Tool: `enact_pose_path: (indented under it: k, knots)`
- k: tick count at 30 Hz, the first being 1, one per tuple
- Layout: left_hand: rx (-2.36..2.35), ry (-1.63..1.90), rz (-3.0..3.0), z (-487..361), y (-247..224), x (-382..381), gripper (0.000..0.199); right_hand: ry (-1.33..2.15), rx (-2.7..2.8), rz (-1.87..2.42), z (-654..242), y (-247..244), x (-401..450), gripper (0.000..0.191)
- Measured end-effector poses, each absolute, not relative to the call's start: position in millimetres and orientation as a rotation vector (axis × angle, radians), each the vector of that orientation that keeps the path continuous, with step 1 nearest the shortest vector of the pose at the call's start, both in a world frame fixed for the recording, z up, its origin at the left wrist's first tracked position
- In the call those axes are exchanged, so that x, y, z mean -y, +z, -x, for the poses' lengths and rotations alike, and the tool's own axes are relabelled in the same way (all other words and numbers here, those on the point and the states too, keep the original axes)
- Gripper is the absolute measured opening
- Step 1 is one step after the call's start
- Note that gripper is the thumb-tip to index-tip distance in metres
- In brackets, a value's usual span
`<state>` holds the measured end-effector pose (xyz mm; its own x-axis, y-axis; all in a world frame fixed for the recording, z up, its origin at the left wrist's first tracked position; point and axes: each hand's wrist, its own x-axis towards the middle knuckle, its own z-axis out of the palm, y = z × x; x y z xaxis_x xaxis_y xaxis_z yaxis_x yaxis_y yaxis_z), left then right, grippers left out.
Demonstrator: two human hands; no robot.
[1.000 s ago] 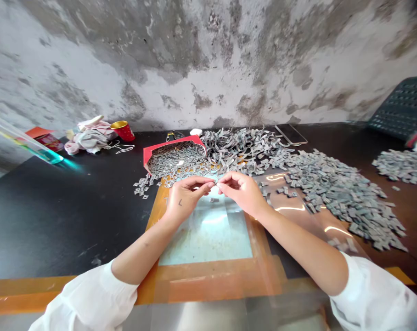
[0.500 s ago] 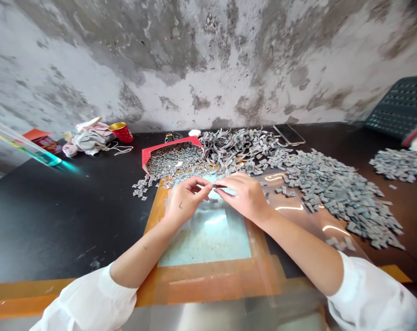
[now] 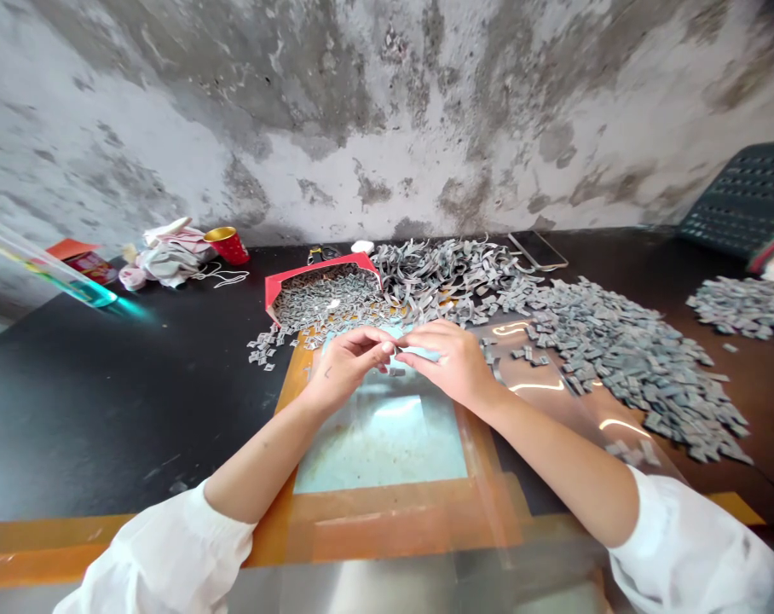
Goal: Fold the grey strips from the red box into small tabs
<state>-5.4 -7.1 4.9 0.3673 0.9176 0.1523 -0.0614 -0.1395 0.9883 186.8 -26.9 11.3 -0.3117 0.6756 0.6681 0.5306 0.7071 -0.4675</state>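
Grey offcut [image 3: 397,349] at centre frame, pinched between your left hand [image 3: 345,371] and right hand [image 3: 447,362]. Your hands are together, with thumbs and forefingers closing on the piece from either side, and your fingertips [image 3: 387,346] hide most of its shape. A second small grey piece [image 3: 396,372] lies just below them on the pale blue-green panel [image 3: 380,448], which is framed by an orange-taped board [image 3: 387,516]. Keep the pinch at the very tips and your wrists low over the panel: this gives you the steadiest control of so small a piece and leaves it in your view. Within easy reach at upper centre, a red-rimmed tray [image 3: 320,267] holds a dense mass of small grey pieces, and some have spilled past its lower left corner. To its right lies a tangle of grey strips [image 3: 447,277]. A broad heap of grey squares [image 3: 623,367] spreads toward the right of the frame, partly beside a clear plastic sheet [image 3: 534,401], and a smaller heap [image 3: 748,311] sits at far right. Your white sleeves [image 3: 687,546] enter from the lower corners, above the black tabletop [image 3: 106,409].
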Motion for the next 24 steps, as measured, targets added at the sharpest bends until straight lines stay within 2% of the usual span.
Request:
enact_pose_path:
  k: [11, 19, 24]
  knots:
    - [-0.957, 0.804, -1.441, 10, 16, 6, 0.024, 0.152, 1.97, 0.901, -189, 10, 25, 0.016]
    - [-0.96, 0.884, -1.306, 5, 12, 8, 0.032, 0.212, 1.989, 0.915, -188, 10, 27, 0.018]
    - [-0.899, 0.93, -1.293, 6, 5, 4, 0.035, 0.133, 1.966, 0.998, -189, 11, 27, 0.016]
